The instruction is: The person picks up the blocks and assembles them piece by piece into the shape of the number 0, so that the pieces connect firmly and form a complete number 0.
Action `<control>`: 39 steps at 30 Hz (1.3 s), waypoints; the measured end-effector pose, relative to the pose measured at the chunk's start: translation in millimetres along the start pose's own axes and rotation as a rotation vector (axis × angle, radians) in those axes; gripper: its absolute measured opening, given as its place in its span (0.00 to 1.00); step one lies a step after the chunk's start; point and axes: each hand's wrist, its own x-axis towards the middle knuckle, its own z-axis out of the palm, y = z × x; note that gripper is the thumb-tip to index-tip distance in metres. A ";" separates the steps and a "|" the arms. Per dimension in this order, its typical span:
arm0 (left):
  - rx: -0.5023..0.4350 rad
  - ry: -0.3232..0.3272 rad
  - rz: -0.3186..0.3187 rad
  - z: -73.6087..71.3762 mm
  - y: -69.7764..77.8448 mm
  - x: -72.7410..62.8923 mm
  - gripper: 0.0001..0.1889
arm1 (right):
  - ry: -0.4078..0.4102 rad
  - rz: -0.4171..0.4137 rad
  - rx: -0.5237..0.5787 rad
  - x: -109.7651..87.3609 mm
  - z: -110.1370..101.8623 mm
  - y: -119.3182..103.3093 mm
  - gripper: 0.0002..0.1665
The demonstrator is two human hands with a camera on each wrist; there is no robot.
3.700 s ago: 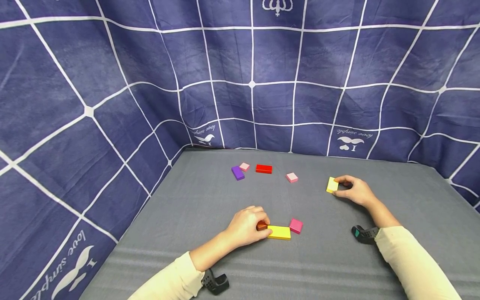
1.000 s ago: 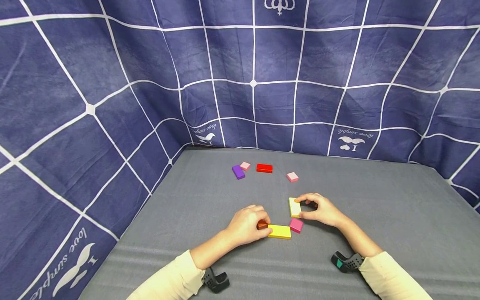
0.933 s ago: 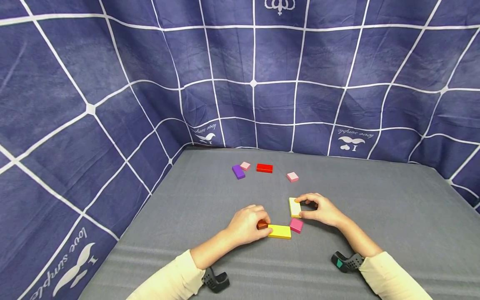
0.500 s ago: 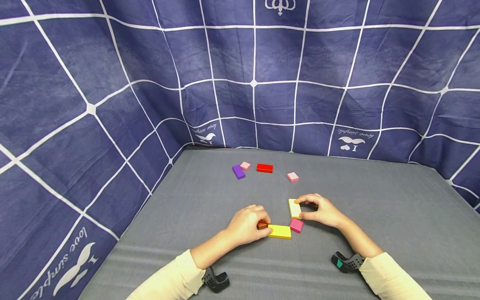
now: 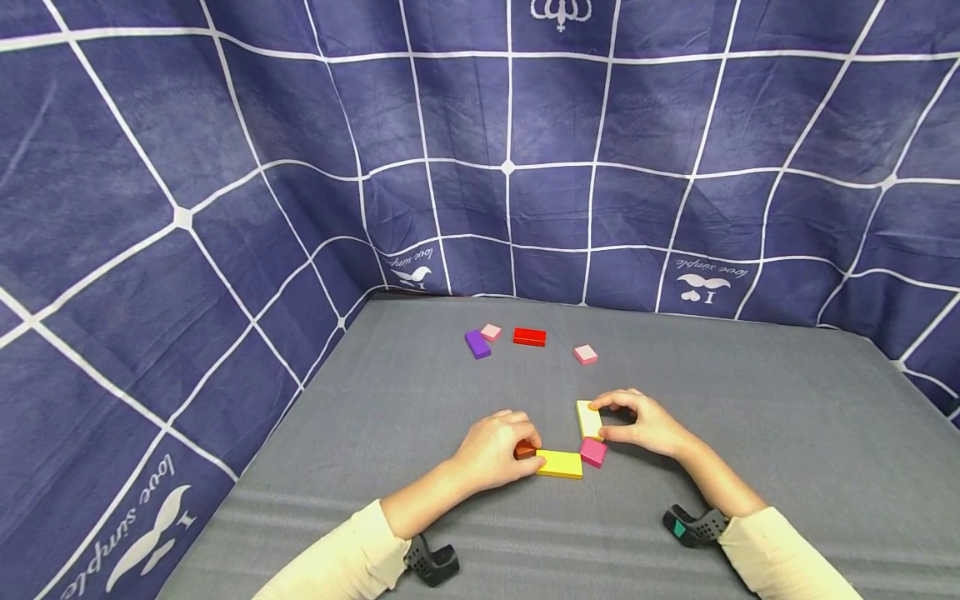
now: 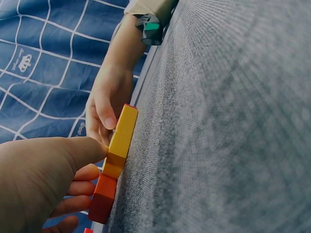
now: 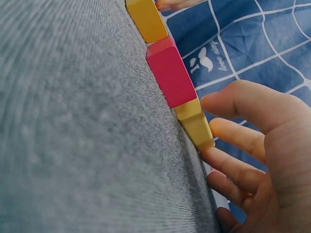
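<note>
My left hand (image 5: 491,450) grips where an orange block (image 5: 524,450) meets a bright yellow block (image 5: 558,463), its thumb on the yellow one and fingers curled behind. Most of the orange block is covered in the head view; the left wrist view shows it end to end with the yellow block (image 6: 121,136). At the yellow block's right end lies a magenta block (image 5: 593,452). My right hand (image 5: 645,422) pinches a pale yellow block (image 5: 588,419) between thumb and fingers. In the right wrist view its near end meets the magenta block (image 7: 172,75).
Farther back on the grey table (image 5: 420,392) lie a purple block (image 5: 477,344), a pale pink block (image 5: 491,332) close to it, a red block (image 5: 529,337) and another pale pink block (image 5: 586,354). A blue gridded curtain (image 5: 450,200) rises behind and at the left.
My right hand has brought the pale yellow block from the right over to the magenta block, and has lately slid it slightly nearer. My left hand has stayed in place on its blocks.
</note>
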 end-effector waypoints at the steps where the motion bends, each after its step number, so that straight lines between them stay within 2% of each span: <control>1: -0.001 0.001 0.001 0.0 -0.1 -0.2 0.08 | 0.004 -0.005 0.002 -0.5 0.2 -0.5 0.21; 4: -0.002 0.002 0.003 0.1 -0.1 -0.6 0.07 | 0.022 -0.018 -0.004 -2.8 1.6 -5.6 0.22; 6: -0.001 0.000 0.003 0.3 -0.2 -0.6 0.07 | 0.037 -0.033 -0.028 -5.1 1.3 -19.6 0.22; 11: 0.000 -0.009 0.001 0.4 -0.1 -0.4 0.07 | 0.097 -0.103 -0.114 -11.2 6.6 -21.3 0.23; 13: 0.001 -0.010 0.001 0.5 -0.2 -0.5 0.07 | 0.122 -0.135 -0.136 -13.7 10.7 -11.3 0.24; 20: 0.001 -0.006 0.007 0.7 -1.1 -0.7 0.08 | 0.157 -0.207 -0.173 -22.5 18.6 -20.3 0.21; 28: 0.010 -0.006 0.002 0.7 -1.6 -0.7 0.08 | 0.156 -0.204 -0.199 -24.0 21.9 -23.0 0.18; 39: 0.015 -0.003 0.008 -0.5 -0.8 -0.1 0.07 | 0.149 -0.224 -0.172 -24.2 21.8 -20.9 0.19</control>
